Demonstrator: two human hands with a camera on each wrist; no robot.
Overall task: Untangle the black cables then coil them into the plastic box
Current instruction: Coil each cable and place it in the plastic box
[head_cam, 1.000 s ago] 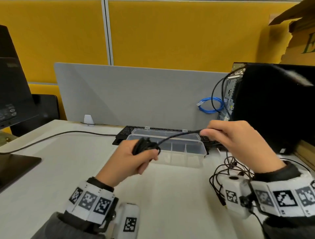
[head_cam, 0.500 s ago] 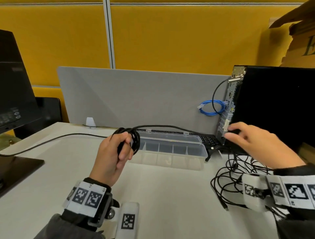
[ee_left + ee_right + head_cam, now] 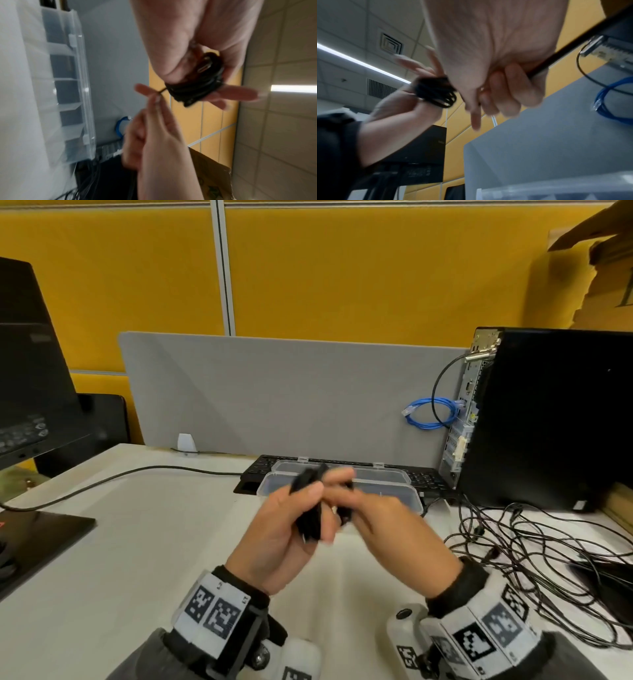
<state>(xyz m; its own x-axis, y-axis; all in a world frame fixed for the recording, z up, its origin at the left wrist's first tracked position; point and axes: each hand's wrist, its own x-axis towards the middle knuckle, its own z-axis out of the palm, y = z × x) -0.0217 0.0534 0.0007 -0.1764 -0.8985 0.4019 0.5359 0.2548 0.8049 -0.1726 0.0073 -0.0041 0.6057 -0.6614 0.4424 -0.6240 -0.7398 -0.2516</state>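
Both hands meet above the desk, in front of the clear plastic box. My left hand grips a small coil of black cable, wound round its fingers. My right hand is against the coil. In the left wrist view the right hand's fingers pinch the thin cable end where it leaves the coil. The right wrist view shows the coil in the left hand, blurred. A loose tangle of black cables lies on the desk to the right.
The open box has several compartments and sits against a black keyboard. A black computer tower with a blue cable stands at the right. A monitor stands at the left, and a black cord crosses the desk.
My right hand left the tangle beside the tower and came back to the coil. My left hand moved right with the coil, toward the middle in front of the box.
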